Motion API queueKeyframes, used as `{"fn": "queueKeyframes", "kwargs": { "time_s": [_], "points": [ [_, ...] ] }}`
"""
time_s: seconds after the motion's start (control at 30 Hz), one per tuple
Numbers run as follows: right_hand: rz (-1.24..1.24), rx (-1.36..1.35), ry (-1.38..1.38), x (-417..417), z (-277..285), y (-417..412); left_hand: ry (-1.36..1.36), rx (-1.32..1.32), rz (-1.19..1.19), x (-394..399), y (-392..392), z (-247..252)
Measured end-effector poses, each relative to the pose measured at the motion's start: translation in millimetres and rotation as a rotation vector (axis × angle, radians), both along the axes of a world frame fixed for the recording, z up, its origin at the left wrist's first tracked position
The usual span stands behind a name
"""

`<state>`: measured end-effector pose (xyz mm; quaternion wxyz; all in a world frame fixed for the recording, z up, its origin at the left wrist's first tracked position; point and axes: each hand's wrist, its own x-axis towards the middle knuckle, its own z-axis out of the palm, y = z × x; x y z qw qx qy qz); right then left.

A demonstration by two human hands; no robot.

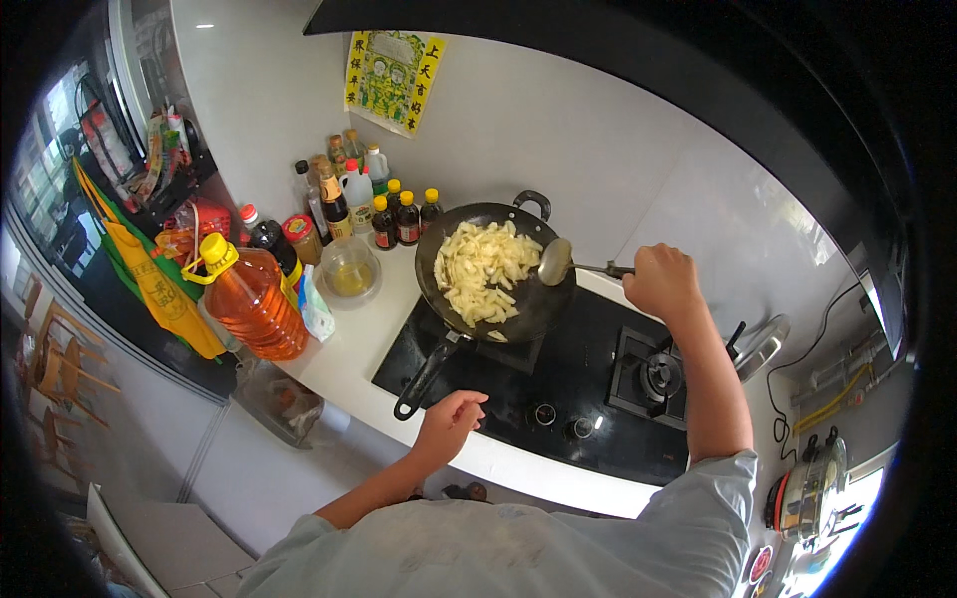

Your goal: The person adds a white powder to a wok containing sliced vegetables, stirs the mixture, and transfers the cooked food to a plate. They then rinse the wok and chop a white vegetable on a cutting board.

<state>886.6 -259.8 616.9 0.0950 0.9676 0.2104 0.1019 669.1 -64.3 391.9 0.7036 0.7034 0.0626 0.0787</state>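
A black wok (549, 314) stands on the left burner of the black glass gas cooktop (516, 407). Pale yellow sliced food (490, 261), possibly potato or cabbage, fills much of its left side. My right hand (662, 280) grips the handle of a metal ladle (555, 261), whose bowl is over the wok's right side beside the food. Holding nothing that I can see, my left hand (451, 426) hovers near the cooktop's front edge, fingers loosely curled. The wok's long handle (426, 376) points toward the front, just left of that hand and apart from it.
Left on the white counter are a large oil jug (258, 299), a clear plastic container (349, 273) with yellowish liquid, a lidded jar (301, 238) and several sauce bottles (407, 217). A second burner (662, 374) lies under my right forearm. The range hood (635, 67) overhangs the back.
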Motion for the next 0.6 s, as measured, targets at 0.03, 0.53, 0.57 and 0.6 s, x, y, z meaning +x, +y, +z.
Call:
{"fn": "queueKeyframes", "kwargs": {
  "time_s": [0.03,0.53,0.57,0.6],
  "points": [
    [-0.019,0.048,0.05,12.2,-9.7,0.6,-0.08,0.06,0.042,-6.8,-0.1,8.5],
    [0.243,0.09,-0.09,42.6,-50.1,16.4,-0.035,0.762,0.248,-24.4,60.4,19.7],
    [0.267,0.141,-0.064,35.3,-59.5,21.8,0.057,0.706,0.201,-24.7,59.5,20.8],
    [0.328,0.143,-0.048,24.5,-60.1,26.5,0.089,0.698,0.186,-26.2,59.0,21.6]
  ]
}}
